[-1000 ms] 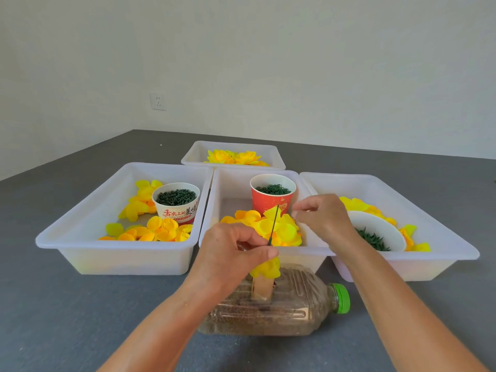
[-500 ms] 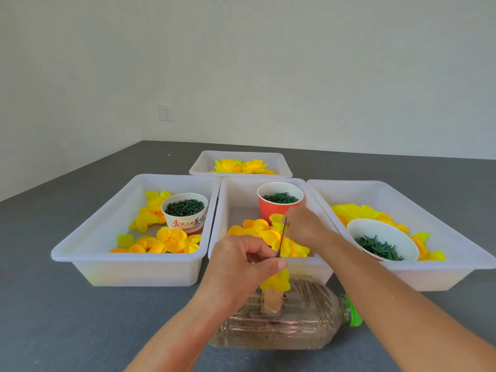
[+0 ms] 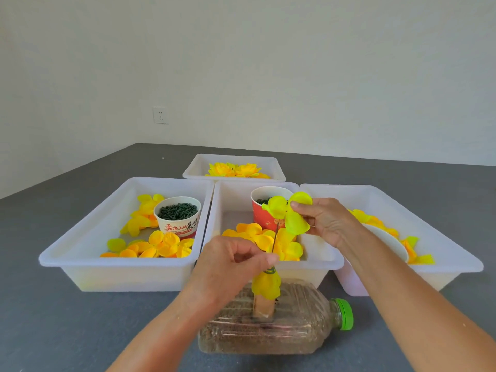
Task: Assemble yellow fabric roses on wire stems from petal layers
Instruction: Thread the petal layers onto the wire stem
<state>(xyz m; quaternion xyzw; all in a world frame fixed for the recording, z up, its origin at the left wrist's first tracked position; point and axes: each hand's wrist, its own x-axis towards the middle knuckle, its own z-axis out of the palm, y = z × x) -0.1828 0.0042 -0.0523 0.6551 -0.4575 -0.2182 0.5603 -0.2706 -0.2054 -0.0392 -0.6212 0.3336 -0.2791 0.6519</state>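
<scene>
One rose in mid-assembly, centre of the frame. The left hand (image 3: 230, 261) pinches the thin wire stem (image 3: 274, 238) between thumb and forefinger, fingers curled tight on it, just above a small green collar and a closed yellow bud (image 3: 265, 284) already threaded on. The bud sits over a tan holder fixed in the side of a plastic bottle (image 3: 271, 326) that lies on the grey worktop (image 3: 67, 326) at lower centre, green cap to the right. The right hand (image 3: 326, 220), upper right of centre, pinches a lime-yellow petal layer (image 3: 291, 213) at its middle, fingertips closed on the fabric, and holds it at the top end of the wire; whether the wire tip has entered the layer's hole cannot be told.

Done, as far as can be judged: the inner bud is on the stem, and a few finished roses (image 3: 234, 169) lie in the far tray (image 3: 276, 167) at upper centre. Left: this layer must slide down to the bud, and probably further layers follow. Supplies remain plentiful: loose petals (image 3: 158, 244) in the left tray (image 3: 80, 253), more in the middle tray (image 3: 322, 260) and right tray (image 3: 456, 261), and green fittings in the white cup (image 3: 178, 220) and the red cup (image 3: 261, 210). Many roses look still unmade.
</scene>
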